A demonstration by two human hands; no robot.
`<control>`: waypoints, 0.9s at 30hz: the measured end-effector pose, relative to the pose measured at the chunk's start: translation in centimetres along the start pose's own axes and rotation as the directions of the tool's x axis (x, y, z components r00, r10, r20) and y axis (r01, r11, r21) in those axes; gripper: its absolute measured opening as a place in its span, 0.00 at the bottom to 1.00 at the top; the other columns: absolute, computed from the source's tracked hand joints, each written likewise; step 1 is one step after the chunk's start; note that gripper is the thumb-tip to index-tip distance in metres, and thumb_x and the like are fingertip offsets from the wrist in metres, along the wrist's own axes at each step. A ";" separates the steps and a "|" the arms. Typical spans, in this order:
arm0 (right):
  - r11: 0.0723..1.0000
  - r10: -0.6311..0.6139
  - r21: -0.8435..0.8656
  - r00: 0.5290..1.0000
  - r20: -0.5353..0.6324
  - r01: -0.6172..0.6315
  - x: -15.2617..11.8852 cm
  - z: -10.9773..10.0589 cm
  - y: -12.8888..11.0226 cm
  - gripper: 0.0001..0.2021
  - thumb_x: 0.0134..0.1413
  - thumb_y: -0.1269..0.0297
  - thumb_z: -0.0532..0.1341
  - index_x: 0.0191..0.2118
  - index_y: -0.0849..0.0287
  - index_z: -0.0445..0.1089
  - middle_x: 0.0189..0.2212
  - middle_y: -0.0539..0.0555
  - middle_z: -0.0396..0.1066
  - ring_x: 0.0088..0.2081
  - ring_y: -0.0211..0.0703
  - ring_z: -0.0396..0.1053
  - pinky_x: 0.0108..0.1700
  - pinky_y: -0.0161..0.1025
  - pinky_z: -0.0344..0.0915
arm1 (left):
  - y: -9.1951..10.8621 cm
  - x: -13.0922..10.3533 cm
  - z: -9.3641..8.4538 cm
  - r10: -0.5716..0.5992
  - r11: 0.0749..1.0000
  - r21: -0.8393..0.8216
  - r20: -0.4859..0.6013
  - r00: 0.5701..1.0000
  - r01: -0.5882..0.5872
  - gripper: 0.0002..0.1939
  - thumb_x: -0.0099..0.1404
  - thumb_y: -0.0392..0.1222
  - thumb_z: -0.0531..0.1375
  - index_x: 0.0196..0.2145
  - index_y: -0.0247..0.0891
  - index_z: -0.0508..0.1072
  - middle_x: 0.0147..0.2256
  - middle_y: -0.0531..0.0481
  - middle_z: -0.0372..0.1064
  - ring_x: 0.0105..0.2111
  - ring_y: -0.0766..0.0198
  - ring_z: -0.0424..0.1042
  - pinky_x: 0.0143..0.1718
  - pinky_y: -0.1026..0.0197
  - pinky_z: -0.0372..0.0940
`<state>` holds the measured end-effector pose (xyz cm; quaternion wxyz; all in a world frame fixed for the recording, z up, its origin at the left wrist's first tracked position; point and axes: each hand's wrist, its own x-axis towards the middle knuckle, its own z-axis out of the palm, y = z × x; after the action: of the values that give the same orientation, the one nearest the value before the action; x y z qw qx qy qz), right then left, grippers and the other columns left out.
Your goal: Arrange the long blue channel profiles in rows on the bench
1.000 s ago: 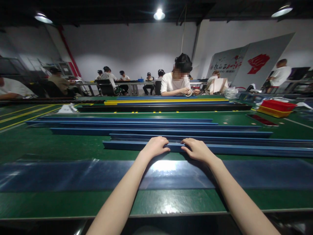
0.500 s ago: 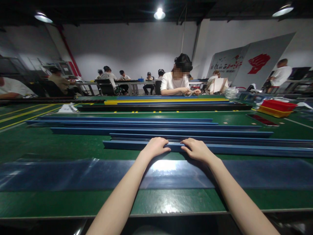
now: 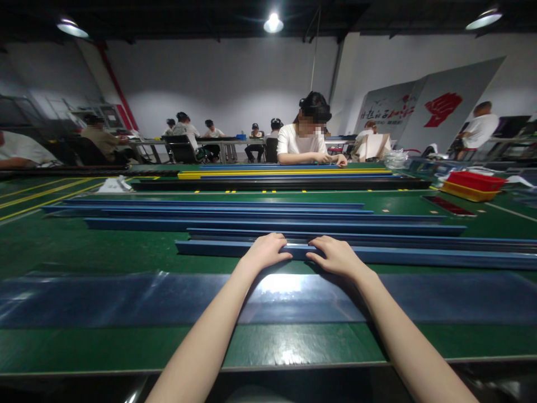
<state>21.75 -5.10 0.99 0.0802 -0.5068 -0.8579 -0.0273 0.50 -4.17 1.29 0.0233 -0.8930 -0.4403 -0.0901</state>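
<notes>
Since the earlier frame, the right hand [image 3: 333, 254] has slid slightly toward the left hand [image 3: 268, 249], narrowing the gap between the thumbs, and the co-worker [image 3: 289, 143] beyond the nearest blue channel [image 3: 419, 257] has lowered and shifted their hands. Well past that channel, a grey panel [image 3: 444, 109] carries a red fist and lettering in Chinese characters, too small to read reliably.

Both hands are on the nearest blue channel, which lies lengthwise across the green worktop [image 3: 104, 352]. On each hand the fingers bend over its near wall, with the thumb against the outer face, so the wall is clasped between them; how firmly cannot be told. The hands face each other, knuckles up, a short stretch of the wall showing between them. Both forearms reach forward from the near edge and converge at the channel.

In front of this channel and parallel to it lies a glossy clear strip [image 3: 168, 302], under the forearms. Behind it lie more blue channels [image 3: 138, 224], then a black profile [image 3: 210, 185]. Beyond its right part are a dark phone [image 3: 448, 206] and a red bin [image 3: 478, 181].
</notes>
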 end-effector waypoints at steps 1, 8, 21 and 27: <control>1.000 0.002 -0.004 1.000 -0.003 -0.002 0.0 0.0 0.0 0.18 0.56 0.53 0.50 0.44 0.57 0.69 0.45 0.57 0.70 0.45 0.45 0.66 0.40 0.36 0.60 | 0.0 0.0 0.0 -0.001 1.000 -0.001 0.002 1.000 0.001 0.15 0.61 0.51 0.54 0.36 0.37 0.70 0.39 0.48 0.69 0.41 0.59 0.68 0.38 0.62 0.62; 1.000 0.009 -0.020 1.000 -0.022 -0.010 0.1 0.1 0.0 0.18 0.56 0.52 0.50 0.43 0.57 0.69 0.46 0.57 0.69 0.46 0.45 0.66 0.40 0.36 0.60 | 0.1 0.0 0.0 -0.024 1.000 -0.014 0.017 1.000 0.024 0.15 0.61 0.52 0.54 0.36 0.37 0.70 0.38 0.48 0.71 0.40 0.58 0.69 0.38 0.62 0.62; 0.999 0.037 -0.037 0.999 0.026 -0.036 0.4 0.0 0.0 0.19 0.56 0.52 0.49 0.43 0.56 0.70 0.45 0.56 0.70 0.45 0.47 0.67 0.40 0.37 0.61 | 0.4 0.2 -0.4 -0.048 0.998 -0.025 0.059 0.997 0.049 0.15 0.61 0.51 0.53 0.36 0.38 0.71 0.38 0.48 0.72 0.40 0.58 0.70 0.37 0.62 0.62; 0.999 0.016 -0.039 0.998 0.061 -0.013 0.6 0.0 0.1 0.18 0.57 0.53 0.48 0.42 0.55 0.70 0.45 0.54 0.70 0.46 0.46 0.67 0.39 0.36 0.62 | 0.5 0.2 -0.6 -0.051 0.998 -0.033 0.074 0.996 0.053 0.15 0.61 0.52 0.53 0.35 0.38 0.71 0.37 0.48 0.71 0.38 0.59 0.70 0.37 0.62 0.62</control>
<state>21.53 -4.50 1.12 0.0442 -0.5151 -0.8556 -0.0274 0.91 -4.38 1.91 -0.0106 -0.8842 -0.4624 -0.0658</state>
